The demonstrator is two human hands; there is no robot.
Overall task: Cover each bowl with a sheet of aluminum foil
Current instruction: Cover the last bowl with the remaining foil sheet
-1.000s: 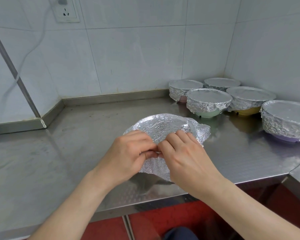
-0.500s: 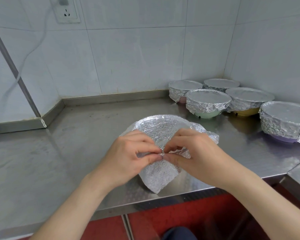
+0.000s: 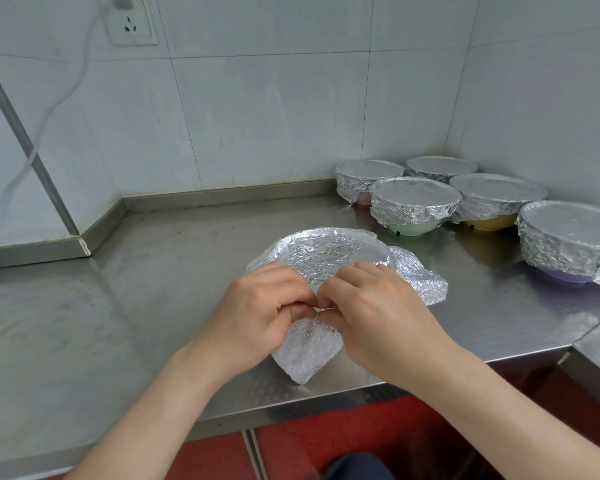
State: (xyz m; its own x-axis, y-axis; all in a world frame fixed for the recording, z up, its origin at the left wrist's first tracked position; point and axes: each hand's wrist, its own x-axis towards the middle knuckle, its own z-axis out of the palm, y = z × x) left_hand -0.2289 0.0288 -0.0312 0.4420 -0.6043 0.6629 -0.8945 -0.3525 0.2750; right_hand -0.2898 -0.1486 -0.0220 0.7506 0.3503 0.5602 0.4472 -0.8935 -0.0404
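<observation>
The steel counter (image 3: 153,306) holds five foil-covered bowls (image 3: 414,199), unmoved, at 2 o'clock. The foil sheet (image 3: 329,252) lies centre, near corner now jutting toward 6 o'clock. The left hand (image 3: 257,317) and right hand (image 3: 378,313) still pinch its edge; whatever lies beneath is hidden.

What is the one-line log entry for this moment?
step: shaping foil sheet | left hand: pinches near edge | right hand: pinches near edge | back right: five covered bowls

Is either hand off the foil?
No, the left hand and the right hand both pinch the foil at its near edge.
</observation>
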